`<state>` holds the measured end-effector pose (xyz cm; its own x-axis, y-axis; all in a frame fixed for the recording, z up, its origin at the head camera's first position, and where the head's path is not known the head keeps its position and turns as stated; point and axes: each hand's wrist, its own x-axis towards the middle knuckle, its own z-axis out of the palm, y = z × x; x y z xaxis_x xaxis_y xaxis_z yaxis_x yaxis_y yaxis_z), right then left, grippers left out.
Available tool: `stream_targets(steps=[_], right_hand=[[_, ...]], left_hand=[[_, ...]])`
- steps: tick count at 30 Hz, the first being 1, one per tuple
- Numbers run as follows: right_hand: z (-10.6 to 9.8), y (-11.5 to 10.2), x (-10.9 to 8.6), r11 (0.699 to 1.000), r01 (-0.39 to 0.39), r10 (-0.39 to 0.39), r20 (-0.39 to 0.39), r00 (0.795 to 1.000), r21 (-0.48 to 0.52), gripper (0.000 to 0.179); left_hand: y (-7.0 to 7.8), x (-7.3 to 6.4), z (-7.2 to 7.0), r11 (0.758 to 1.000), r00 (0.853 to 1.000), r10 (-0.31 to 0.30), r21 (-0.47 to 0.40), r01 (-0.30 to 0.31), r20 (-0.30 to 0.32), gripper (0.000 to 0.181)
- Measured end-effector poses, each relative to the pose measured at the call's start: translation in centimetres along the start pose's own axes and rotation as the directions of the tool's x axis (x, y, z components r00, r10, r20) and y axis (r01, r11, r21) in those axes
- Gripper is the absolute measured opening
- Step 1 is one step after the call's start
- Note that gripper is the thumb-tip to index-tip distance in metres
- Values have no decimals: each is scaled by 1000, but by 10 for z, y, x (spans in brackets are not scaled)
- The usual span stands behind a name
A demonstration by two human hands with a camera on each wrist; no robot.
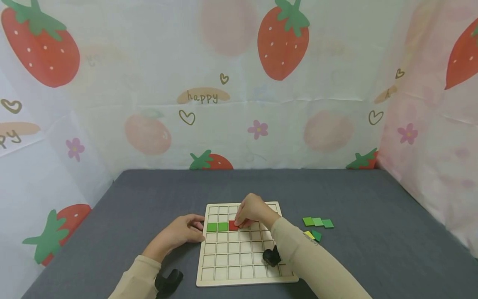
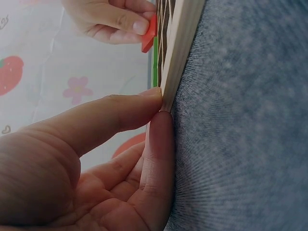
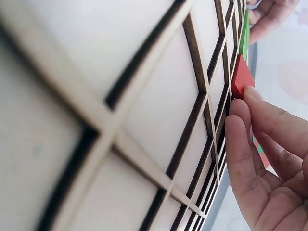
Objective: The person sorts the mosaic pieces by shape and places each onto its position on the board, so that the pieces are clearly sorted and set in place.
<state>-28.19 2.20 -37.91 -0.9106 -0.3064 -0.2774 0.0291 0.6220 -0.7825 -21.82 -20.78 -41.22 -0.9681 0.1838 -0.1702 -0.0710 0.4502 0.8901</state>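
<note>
A light wooden grid board (image 1: 233,248) with raised strips around square cells lies on the grey cloth. Two green tiles (image 1: 223,226) fill neighbouring cells in a row near its left side. Right beside them, my right hand (image 1: 254,209) pinches a red square tile (image 3: 243,77) between thumb and fingers. That tile is tilted in the right wrist view, with one edge at the board. On the board's left edge rests my left hand (image 1: 183,229). Its thumb and a finger (image 2: 161,139) pinch the rim in the left wrist view.
To the right of the board lie several loose tiles: green ones (image 1: 317,222) in a row, and a yellow tile (image 1: 309,235) touching a darker green tile (image 1: 316,236), partly behind my right sleeve (image 1: 310,253). A strawberry-print curtain (image 1: 239,137) encloses the table's back and sides.
</note>
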Motion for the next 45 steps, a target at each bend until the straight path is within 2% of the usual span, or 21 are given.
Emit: stream_targets(steps=[8, 19, 25, 31, 35, 45], right_hand=[[1, 0, -2, 998, 0, 0, -6, 1000, -64, 8], [5, -3, 0, 993, 38, -40, -14, 999, -114, 10], [2, 1, 1, 996, 44, -45, -15, 999, -76, 7], [-13, 13, -3, 998, 55, -54, -46, 997, 32, 7], [-29, 22, -9, 996, 60, -56, -51, 997, 65, 9], [-67, 42, -23, 998, 35, -31, -95, 995, 46, 13]], left_hand=[[0, 2, 2, 1000, 1000, 0, 6, 0, -10, 65], [-2, 3, -1, 1000, 1000, -1, 14, 1, -3, 65], [-2, 1, -2, 1000, 1000, 10, 9, -10, 7, 65], [-2, 2, 0, 1000, 1000, 9, 1, -9, 9, 65], [0, 4, 1, 1000, 1000, -6, 1, 6, 2, 64], [1, 4, 1, 1000, 1000, -28, -2, 28, 3, 65]])
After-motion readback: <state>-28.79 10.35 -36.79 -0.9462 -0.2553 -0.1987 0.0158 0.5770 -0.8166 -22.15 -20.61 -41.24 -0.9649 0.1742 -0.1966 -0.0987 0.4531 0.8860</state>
